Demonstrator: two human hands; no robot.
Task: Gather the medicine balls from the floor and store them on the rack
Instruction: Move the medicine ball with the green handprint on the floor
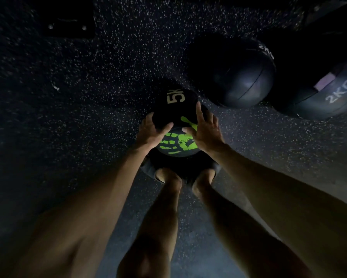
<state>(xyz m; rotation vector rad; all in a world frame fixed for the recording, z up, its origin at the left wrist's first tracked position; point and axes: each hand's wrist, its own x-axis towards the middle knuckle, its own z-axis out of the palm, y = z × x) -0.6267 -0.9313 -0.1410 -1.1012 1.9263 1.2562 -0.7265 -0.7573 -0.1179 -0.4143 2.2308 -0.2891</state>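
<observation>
A black medicine ball (173, 109) marked 5K, with green handprints on it, sits low over the speckled floor just in front of my feet. My left hand (151, 130) lies against its left side and my right hand (205, 129) against its right side. The fingers of both hands wrap round the ball, thumbs on top. Two more dark medicine balls lie on the floor at the right: a plain one (242, 77) and one marked 2KG (327, 91). No rack is visible.
The floor (88, 97) is dark rubber with white flecks. A dark plate with two bolts (68, 21) lies at the upper left. My bare legs and feet (186, 177) stand right under the ball. The scene is very dim.
</observation>
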